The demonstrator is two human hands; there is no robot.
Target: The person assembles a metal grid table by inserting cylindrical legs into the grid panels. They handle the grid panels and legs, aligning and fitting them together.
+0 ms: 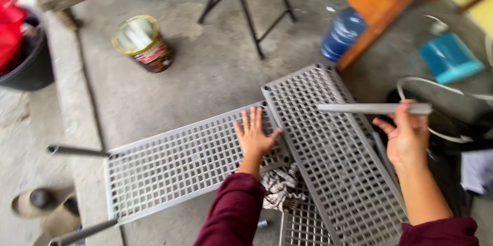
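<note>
The left hand (pixel 254 135) lies flat, fingers spread, on a grey grid shelf panel (pixel 179 166) on the concrete floor (pixel 205 71), while the right hand (pixel 408 135) grips a grey tube (pixel 375 108) above a second grid panel (pixel 334 153). Pressing firmly should steady the panel; keeping the tube level seems wise.

Soft, even daylight fills the space — no hard sun patches on the concrete floor (pixel 205 76). Shadows are faint and diffuse: a pale one under the black folding stand (pixel 246 10), another beside the tin can (pixel 143 43). The whole view smears with motion blur — the can's label, the blue water bottle (pixel 341 33) and the teal container (pixel 449 56) are all streaky. The grey grid shelves (pixel 334 143) stay fairly readable near the centre. Corners go softest, and the can's rim catches a dull sheen.
</note>
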